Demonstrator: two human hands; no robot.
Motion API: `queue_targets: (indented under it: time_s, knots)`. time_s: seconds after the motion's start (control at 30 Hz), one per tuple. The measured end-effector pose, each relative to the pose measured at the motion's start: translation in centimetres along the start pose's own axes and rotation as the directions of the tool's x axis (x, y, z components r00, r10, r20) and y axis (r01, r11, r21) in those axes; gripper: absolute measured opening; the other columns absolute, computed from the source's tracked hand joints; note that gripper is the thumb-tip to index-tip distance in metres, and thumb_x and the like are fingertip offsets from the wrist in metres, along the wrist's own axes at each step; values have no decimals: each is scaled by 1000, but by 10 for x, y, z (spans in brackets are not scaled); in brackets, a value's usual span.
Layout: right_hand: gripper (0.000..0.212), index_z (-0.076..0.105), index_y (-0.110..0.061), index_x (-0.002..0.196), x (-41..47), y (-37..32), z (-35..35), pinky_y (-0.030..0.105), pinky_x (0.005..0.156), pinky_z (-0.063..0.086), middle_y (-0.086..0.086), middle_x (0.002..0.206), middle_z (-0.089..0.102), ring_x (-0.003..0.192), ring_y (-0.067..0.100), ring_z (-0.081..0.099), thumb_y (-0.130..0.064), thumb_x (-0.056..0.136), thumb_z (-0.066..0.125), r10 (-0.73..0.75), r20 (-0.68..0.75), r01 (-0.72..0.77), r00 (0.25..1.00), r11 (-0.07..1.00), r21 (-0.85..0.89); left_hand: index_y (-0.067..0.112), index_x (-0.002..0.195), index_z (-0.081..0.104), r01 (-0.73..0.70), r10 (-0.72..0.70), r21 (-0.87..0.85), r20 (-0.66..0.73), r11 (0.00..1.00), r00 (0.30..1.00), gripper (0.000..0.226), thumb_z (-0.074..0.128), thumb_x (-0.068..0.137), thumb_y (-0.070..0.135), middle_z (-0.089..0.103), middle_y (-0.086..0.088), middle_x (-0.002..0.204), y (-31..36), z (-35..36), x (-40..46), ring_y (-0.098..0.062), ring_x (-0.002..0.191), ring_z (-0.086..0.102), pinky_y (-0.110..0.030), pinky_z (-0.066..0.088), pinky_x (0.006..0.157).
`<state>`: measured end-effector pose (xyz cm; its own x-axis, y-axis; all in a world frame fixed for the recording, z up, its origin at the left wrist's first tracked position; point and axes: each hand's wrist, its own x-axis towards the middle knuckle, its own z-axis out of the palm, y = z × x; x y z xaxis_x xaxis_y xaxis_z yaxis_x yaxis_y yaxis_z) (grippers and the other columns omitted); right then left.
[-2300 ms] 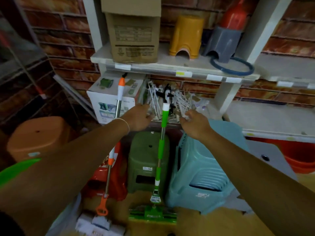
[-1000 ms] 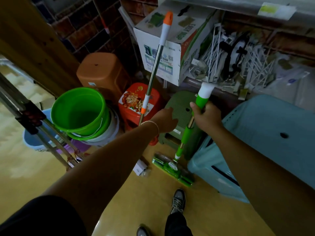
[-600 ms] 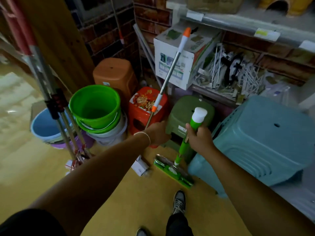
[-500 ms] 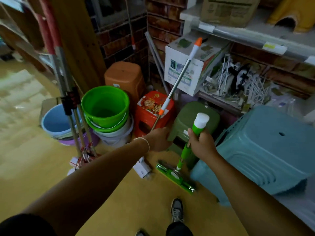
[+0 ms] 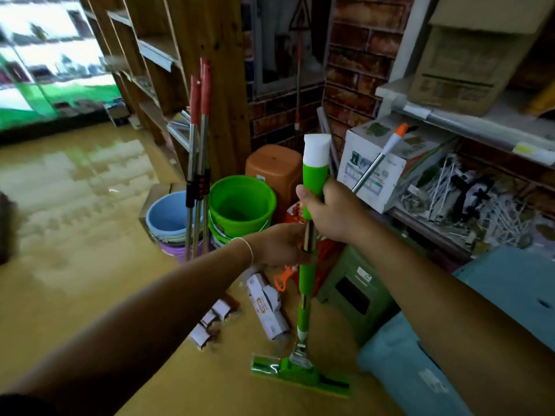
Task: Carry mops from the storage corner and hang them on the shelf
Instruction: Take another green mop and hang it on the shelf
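A green mop [image 5: 307,283] with a white cap stands upright in front of me, its flat green head [image 5: 300,375] low over the floor. My right hand [image 5: 333,214] grips the green handle just under the cap. My left hand [image 5: 279,246] is closed round the metal pole a little lower. An orange-tipped mop [image 5: 380,159] leans against a white box [image 5: 387,163] behind my hands; its orange lower end [image 5: 282,280] shows below my left hand. Two red-handled mops [image 5: 198,157] hang against the wooden shelf post [image 5: 222,85].
Green bucket [image 5: 241,202] and blue bucket [image 5: 169,214] stand stacked on the floor beside an orange stool [image 5: 273,166]. Small cartons [image 5: 267,304] lie on the floor. A dark green stool [image 5: 357,289] and teal stools [image 5: 507,295] stand to the right. Wooden shelves [image 5: 150,55] run to the left.
The green mop has come away from the stools and been lifted up toward me. My left hand left the orange mop and took the green mop's pole. The view swung left.
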<state>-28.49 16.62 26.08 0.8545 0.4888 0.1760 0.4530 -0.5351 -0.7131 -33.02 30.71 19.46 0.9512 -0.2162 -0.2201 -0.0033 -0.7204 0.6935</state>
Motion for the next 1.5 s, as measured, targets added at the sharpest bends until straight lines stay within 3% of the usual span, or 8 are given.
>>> queue_targets:
  time_s: [0.23, 0.33, 0.43, 0.7, 0.9, 1.17, 1.33, 1.5]
  knots:
    - [35, 57, -18, 93, 1, -68, 42, 46, 78, 56, 10, 85, 70, 78, 24, 68, -52, 96, 51, -197, 138, 168, 971, 966, 199, 24, 108, 62, 97, -121, -128, -200, 987, 972, 18, 66, 90, 26, 62, 14, 90, -18, -20, -77, -1, 79, 57, -18, 45, 74]
    - [35, 59, -12, 94, 0, -108, 67, 47, 75, 56, 15, 84, 70, 75, 27, 68, -47, 98, 52, -279, 193, 228, 941, 941, 250, 40, 88, 64, 158, -204, -184, -265, 970, 942, 8, 69, 82, 38, 66, 16, 84, -39, -35, -114, -4, 78, 61, -30, 51, 76]
    - [47, 58, -12, 95, 0, -151, 95, 48, 75, 56, 17, 85, 69, 76, 28, 68, -58, 92, 49, -336, 261, 263, 905, 924, 277, 27, 95, 68, 226, -289, -255, -248, 940, 925, 23, 70, 77, 40, 72, 2, 95, -62, -57, -154, -16, 88, 66, -44, 55, 85]
    - [49, 53, -21, 100, -1, -277, 197, 53, 81, 57, 12, 90, 65, 83, 27, 68, -67, 84, 49, -456, 442, 326, 773, 882, 340, 20, 76, 60, 275, -442, -439, -343, 856, 829, 18, 64, 93, 16, 56, 6, 70, -137, -109, -279, -7, 65, 50, -20, 46, 61]
    - [32, 54, -21, 98, -15, -382, 291, 46, 81, 56, 12, 95, 69, 87, 25, 68, -53, 97, 48, -562, 509, 427, 652, 827, 365, -6, 108, 59, 291, -538, -520, -422, 803, 730, 35, 66, 91, 24, 56, -8, 91, -205, -152, -388, -16, 81, 53, -26, 50, 71]
    - [25, 54, -20, 95, -23, -500, 387, 49, 85, 54, 13, 96, 68, 90, 27, 66, -45, 100, 49, -660, 535, 499, 527, 751, 433, 11, 103, 61, 340, -610, -518, -548, 785, 572, 29, 66, 89, 36, 61, -3, 89, -272, -211, -509, -13, 77, 55, -31, 52, 74]
    - [29, 56, -16, 89, -7, -559, 436, 32, 62, 44, 2, 78, 63, 70, 13, 60, -42, 101, 49, -710, 512, 542, 484, 702, 461, 21, 95, 64, 371, -604, -476, -627, 797, 492, 24, 65, 87, 44, 69, 2, 91, -310, -260, -564, -12, 83, 63, -40, 55, 87]
    - [28, 54, -19, 85, 21, -612, 490, 31, 65, 46, -3, 76, 63, 70, 9, 61, -41, 101, 48, -753, 479, 552, 451, 657, 513, 11, 106, 64, 271, -576, -509, -710, 817, 404, 37, 64, 88, 43, 68, -9, 100, -360, -297, -595, -22, 95, 65, -44, 54, 92]
